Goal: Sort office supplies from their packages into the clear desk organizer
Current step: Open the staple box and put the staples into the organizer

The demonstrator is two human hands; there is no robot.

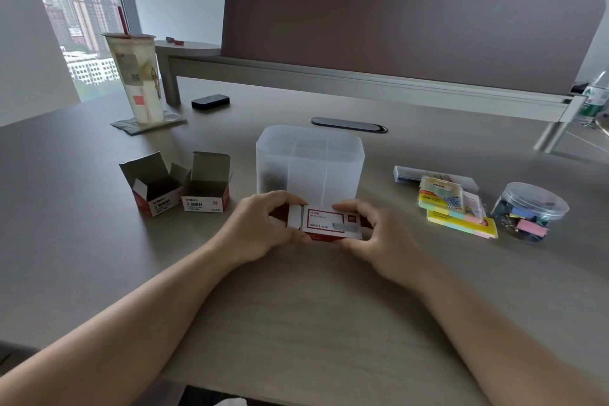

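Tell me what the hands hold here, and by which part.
A red-and-white staple box: left hand grips its opened left end flap, right hand its right end.

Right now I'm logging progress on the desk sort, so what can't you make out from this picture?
- Staple box, head view: contents unseen; the left hand and right hand cover its ends.
- Organizer: frosted walls blur the dark mass in its left compartment; what it is stays unclear.
- Two open cartons: insides in shadow; empty or not, cannot tell.
- Bottle: cut off by the right edge.
- Sticky note packs: print too small.
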